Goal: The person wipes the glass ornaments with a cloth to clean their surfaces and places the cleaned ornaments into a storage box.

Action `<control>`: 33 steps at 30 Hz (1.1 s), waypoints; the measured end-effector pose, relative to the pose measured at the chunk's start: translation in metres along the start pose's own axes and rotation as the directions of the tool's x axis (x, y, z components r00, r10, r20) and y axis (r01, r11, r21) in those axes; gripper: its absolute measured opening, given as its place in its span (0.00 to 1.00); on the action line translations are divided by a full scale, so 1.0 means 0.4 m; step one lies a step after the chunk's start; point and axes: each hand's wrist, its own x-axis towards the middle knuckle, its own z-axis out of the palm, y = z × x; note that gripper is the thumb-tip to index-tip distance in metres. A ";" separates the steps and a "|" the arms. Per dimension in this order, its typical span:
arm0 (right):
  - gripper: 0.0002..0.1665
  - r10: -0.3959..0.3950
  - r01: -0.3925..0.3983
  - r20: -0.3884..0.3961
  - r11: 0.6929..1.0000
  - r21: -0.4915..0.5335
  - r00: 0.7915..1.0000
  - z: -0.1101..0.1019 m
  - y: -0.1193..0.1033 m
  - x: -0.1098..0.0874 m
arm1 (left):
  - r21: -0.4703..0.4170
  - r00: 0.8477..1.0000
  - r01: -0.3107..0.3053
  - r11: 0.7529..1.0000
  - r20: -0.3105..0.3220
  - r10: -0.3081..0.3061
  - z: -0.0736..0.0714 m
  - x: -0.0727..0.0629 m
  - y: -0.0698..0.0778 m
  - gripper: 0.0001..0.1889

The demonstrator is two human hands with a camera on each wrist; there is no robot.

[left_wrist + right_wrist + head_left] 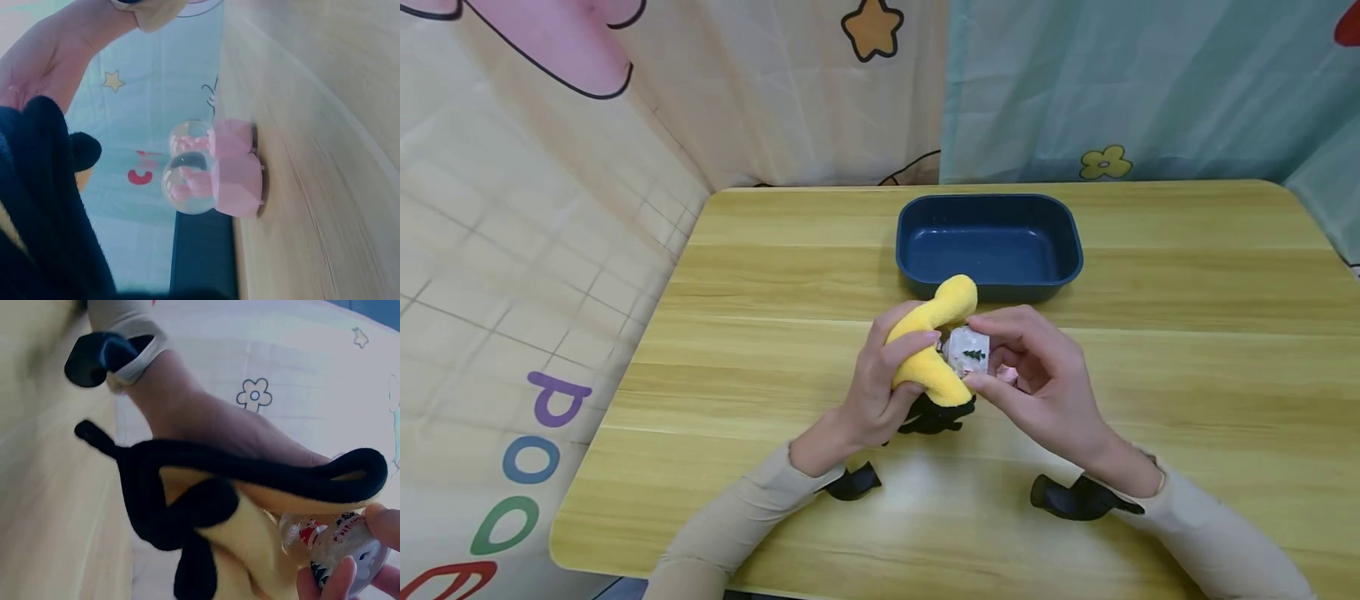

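Note:
My left hand grips a folded yellow cloth with black edging, its fingers and thumb curled round it. My right hand pinches a small snow globe by its white base, which bears a green tree. In the right wrist view, the clear dome of the snow globe shows a red and white figure inside and lies against the cloth. Part of the dome is hidden by the cloth in the head view. Both hands are close together over the table.
Two pink-based snow globes stand side by side on the table; in the head view only a pink bit shows behind my right hand. A dark blue bin stands just beyond my hands. Curtains hang behind the table.

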 end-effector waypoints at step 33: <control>0.11 -0.650 0.736 0.359 0.516 -0.439 0.670 -0.010 0.050 0.040 | -0.195 0.966 0.258 0.946 0.033 -0.257 0.000 -0.017 0.003 0.26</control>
